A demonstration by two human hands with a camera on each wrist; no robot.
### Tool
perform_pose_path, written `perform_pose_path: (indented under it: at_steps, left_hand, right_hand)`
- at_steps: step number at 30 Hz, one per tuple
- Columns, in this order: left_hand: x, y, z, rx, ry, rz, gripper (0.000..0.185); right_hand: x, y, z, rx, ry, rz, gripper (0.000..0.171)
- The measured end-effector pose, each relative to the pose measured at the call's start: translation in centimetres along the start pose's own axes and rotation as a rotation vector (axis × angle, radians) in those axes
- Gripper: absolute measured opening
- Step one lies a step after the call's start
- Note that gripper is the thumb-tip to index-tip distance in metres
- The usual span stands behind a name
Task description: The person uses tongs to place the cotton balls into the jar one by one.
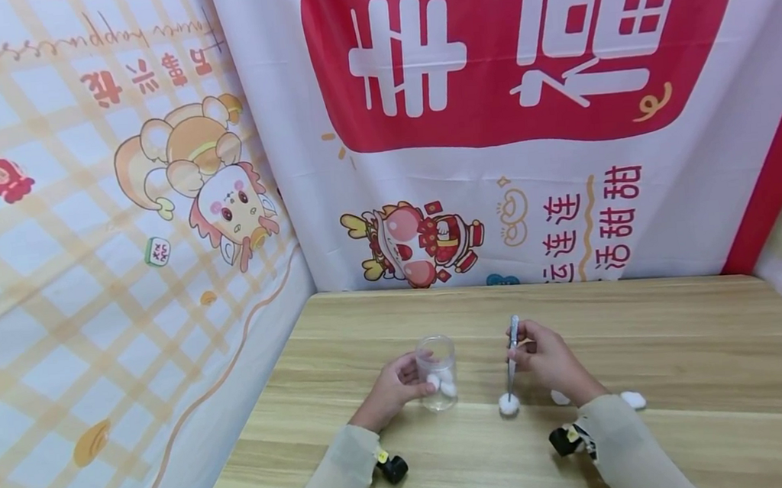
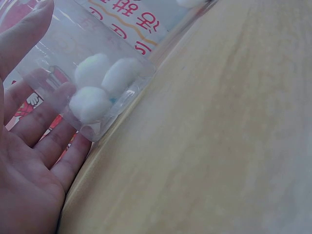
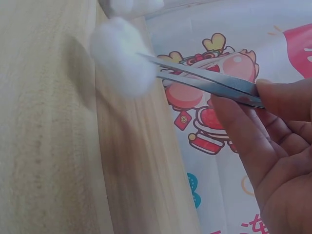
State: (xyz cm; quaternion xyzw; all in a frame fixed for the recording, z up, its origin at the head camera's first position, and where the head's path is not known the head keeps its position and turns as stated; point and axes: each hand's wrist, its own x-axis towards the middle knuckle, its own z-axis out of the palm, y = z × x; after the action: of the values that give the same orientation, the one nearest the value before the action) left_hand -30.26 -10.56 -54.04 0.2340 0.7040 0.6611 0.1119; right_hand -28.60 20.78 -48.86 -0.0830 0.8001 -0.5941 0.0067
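In the head view my left hand (image 1: 395, 388) grips a clear, open-topped plastic jar (image 1: 440, 404), thumb on the near side and fingers round the far side. Three white cotton balls (image 2: 90, 105) lie at the jar's bottom in the left wrist view. My right hand (image 1: 546, 356) pinches metal tweezers (image 1: 511, 377), which point downward to the right of the jar. Between the tweezer tips is another cotton ball (image 3: 123, 57); its shadow falls on the wood beside it in the right wrist view.
Two more white cotton pieces lie on the wooden table (image 1: 716, 341): one cotton piece (image 1: 632, 400) right of my right wrist, the other (image 1: 559, 397) partly behind that hand. A printed cloth (image 1: 285, 130) hangs at the table's back edge, and a patterned wall covering (image 1: 92, 298) stands at left.
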Motion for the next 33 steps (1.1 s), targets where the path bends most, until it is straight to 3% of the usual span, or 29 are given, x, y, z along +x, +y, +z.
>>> perform_pose_path:
  at_steps: [23,33]
  left_hand:
    - [-0.18,-0.19,-0.13,0.010,0.013,-0.020,0.064]
    - [-0.12,-0.31,-0.16,0.010,-0.008,0.007,0.070]
  right_hand:
    - [-0.31,-0.25,-0.74,0.113,0.054,0.013,0.030]
    - [-0.39,-0.63,-1.00,0.243,0.113,-0.077,0.028]
